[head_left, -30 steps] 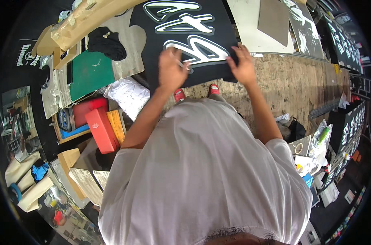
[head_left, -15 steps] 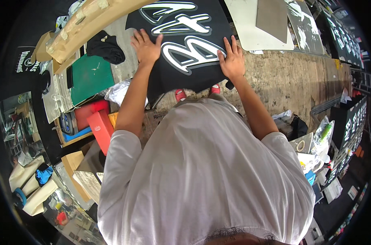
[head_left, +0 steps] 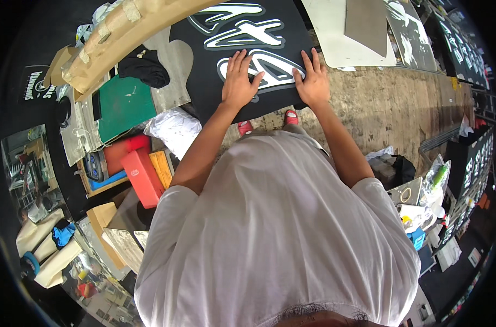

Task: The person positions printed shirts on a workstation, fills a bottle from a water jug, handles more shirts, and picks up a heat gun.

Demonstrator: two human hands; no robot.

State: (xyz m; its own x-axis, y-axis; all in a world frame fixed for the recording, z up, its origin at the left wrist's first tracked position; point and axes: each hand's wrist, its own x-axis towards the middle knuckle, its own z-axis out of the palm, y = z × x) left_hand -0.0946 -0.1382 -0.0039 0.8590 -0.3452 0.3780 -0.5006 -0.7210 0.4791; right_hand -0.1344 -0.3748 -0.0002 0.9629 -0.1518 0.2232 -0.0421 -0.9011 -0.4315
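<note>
A black printed garment, likely a T-shirt [head_left: 204,87], lies spread flat in front of me with large white, grey-edged lettering across it. My left hand [head_left: 239,87] rests palm down near its close edge, fingers stretched over the lowest letter. At the right edge of the cloth, my right hand [head_left: 314,83] lies flat with fingers spread and thumb on the print. Neither hand grips anything. Whatever supports the cloth is mostly hidden under it.
On the left are a long cardboard piece [head_left: 114,41], a crumpled black cloth [head_left: 145,69], a green board [head_left: 127,103] and a red box [head_left: 142,177]. Pale boards [head_left: 329,32] stand at the far right. Black printed garments [head_left: 458,52] line the right side above a worn floor [head_left: 384,109].
My left hand has moved right, from the garment's left edge onto the lettering. The near edge of the cloth now hangs straighter. My right hand stays at the right edge.
</note>
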